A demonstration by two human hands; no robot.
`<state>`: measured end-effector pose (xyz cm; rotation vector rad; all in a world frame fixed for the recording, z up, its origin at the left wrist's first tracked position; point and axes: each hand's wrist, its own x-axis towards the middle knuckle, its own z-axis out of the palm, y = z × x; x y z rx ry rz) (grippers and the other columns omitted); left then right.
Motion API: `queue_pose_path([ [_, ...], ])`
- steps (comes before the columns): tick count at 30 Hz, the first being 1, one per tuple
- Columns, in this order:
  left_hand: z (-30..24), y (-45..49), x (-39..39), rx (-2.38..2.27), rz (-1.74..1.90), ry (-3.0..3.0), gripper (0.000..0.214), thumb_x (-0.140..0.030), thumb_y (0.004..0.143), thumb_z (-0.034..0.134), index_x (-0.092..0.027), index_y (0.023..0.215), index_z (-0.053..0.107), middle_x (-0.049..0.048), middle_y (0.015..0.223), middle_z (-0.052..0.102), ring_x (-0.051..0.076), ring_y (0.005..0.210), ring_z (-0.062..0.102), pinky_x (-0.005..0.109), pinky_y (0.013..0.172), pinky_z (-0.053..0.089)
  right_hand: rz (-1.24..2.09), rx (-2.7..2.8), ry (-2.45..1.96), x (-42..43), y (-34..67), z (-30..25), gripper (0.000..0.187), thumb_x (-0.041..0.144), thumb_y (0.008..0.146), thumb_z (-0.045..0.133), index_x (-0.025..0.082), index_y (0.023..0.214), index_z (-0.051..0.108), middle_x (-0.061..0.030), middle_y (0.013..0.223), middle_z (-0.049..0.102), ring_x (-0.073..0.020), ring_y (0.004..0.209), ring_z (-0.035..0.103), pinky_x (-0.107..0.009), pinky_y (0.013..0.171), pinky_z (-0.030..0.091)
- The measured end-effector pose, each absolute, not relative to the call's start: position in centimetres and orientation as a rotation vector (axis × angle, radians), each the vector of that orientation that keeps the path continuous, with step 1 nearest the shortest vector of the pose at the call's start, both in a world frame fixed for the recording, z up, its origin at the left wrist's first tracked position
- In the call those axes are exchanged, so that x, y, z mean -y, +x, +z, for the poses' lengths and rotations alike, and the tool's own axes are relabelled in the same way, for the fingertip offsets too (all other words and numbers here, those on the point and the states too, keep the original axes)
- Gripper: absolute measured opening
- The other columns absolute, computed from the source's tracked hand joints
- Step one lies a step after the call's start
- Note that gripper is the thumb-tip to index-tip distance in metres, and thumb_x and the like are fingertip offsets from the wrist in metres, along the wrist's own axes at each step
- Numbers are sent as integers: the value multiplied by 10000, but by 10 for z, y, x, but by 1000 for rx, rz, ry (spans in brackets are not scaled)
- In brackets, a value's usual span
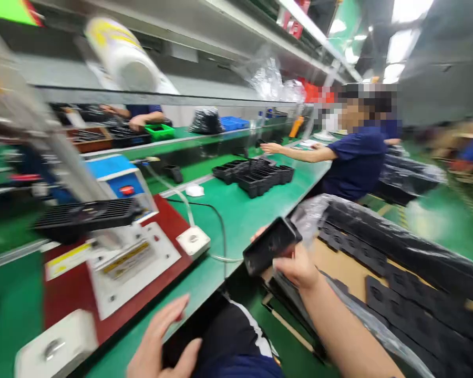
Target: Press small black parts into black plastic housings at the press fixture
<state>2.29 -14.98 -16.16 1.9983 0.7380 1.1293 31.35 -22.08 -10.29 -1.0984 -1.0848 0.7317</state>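
- Left hand (161, 341): fingers loosely spread, thumb well apart from the index finger, by the near bench edge.
- Right hand (297, 265): curled round one end of a black rectangular housing (268, 249), thumb pressed on its rim.
- That housing: hollow, box-shaped, with rounded corners, held tilted in the air between the green workbench (205, 210) and a plastic-lined bin (437, 236) of flat black parts (398, 294).
- Left, on a dark-red base (150, 286): a yellow-and-white label (69, 260) and a gold-coloured plate (126, 260), their print too blurred to read.
- Farther along the workbench: black slotted trays (256, 176).
- Beyond: a co-worker (355, 160) in navy, one arm outstretched.
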Motion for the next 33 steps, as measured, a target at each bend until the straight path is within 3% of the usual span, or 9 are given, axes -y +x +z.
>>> queue_pose_path([
  [2,-154,34,141,-705,1210,2006,722,-657,807,597,-342,1430,414,88,1407,537,300,1181,611,394,866,607,973,1234,-856,199,263,-95,553,443,743,840,228,1175,571,-114,1132,622,-311,1024,628,-434,837,559],
  [5,-148,34,129,-626,1324,1869,709,-631,866,539,-203,1419,424,192,1331,581,304,1180,614,385,940,572,1083,1356,-715,175,212,-90,499,359,773,833,253,1178,561,-96,1160,601,-285,1049,613,-406,884,542],
  [10,-133,-12,118,-912,1555,1911,503,-562,805,675,-212,1165,662,114,1124,703,251,1029,688,315,878,588,1030,1476,-698,146,191,-90,741,344,846,784,333,1442,344,-95,1311,514,-258,1190,536,-379,982,494],
  [12,-117,-29,110,-955,1569,1934,483,-543,773,722,-216,1126,682,94,1081,716,237,984,696,309,863,588,863,1606,-689,134,191,-81,698,345,884,749,334,1461,357,-100,1352,491,-261,1242,495,-397,1038,450],
  [15,-81,-39,85,-914,1610,1873,560,-565,701,776,-195,1107,668,92,1061,712,245,986,685,328,871,579,518,1821,-665,112,188,-52,417,356,893,743,285,1277,597,-100,1276,549,-268,1184,534,-401,1011,467],
  [18,-41,-35,44,-852,1656,1770,643,-585,638,811,-177,1105,642,106,1096,687,264,1047,650,358,913,545,248,1857,-649,79,183,-21,224,384,906,723,250,1084,693,-95,1222,584,-264,1136,565,-402,972,490],
  [22,-11,-24,-17,-774,1596,1723,639,-596,647,789,-169,1098,637,104,1086,664,244,1024,613,347,904,495,85,1788,-742,32,181,-1,187,406,910,696,238,990,711,-81,1177,610,-247,1105,584,-405,962,491],
  [28,-15,-8,-50,-759,1454,1534,634,-641,645,756,-147,1030,656,32,793,625,153,658,543,256,619,436,70,1715,-815,2,183,-8,204,387,921,653,217,816,692,-68,1092,656,-230,1001,628,-376,875,520],
  [33,-27,-3,-48,-728,1529,1486,492,-578,753,697,-160,1009,658,28,836,621,137,687,533,228,619,427,-44,1681,-779,6,172,-16,152,329,941,621,226,836,660,-73,1103,673,-250,1002,627,-413,880,497],
])
